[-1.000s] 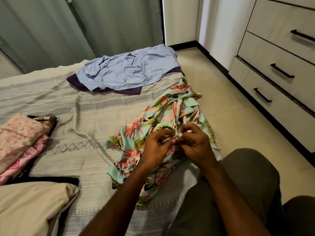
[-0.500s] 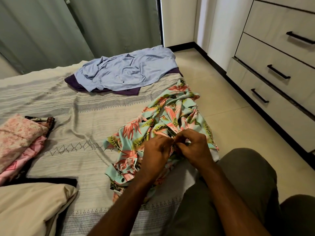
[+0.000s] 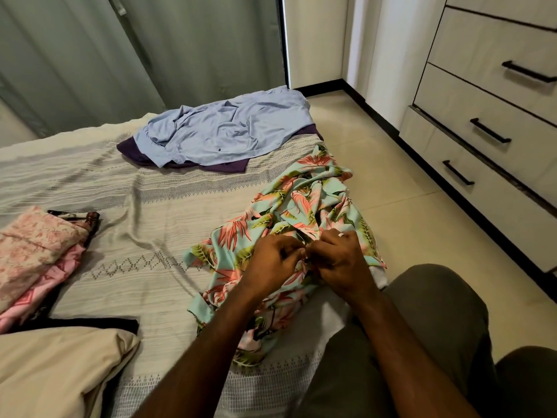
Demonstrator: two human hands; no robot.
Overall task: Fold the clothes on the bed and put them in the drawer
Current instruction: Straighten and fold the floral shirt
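Your left hand (image 3: 272, 260) and right hand (image 3: 342, 260) pinch the floral shirt (image 3: 289, 212) at the bed's (image 3: 156, 206) edge; tug unevenly and it may bunch or slide floorward.

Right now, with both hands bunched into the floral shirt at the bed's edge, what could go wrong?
1. The floral shirt is crumpled and partly hangs over the bed edge; it may slide toward the floor.
2. The left hand and right hand pinch one small spot, so folding now would probably trap wrinkles.
3. The drawers look closed.
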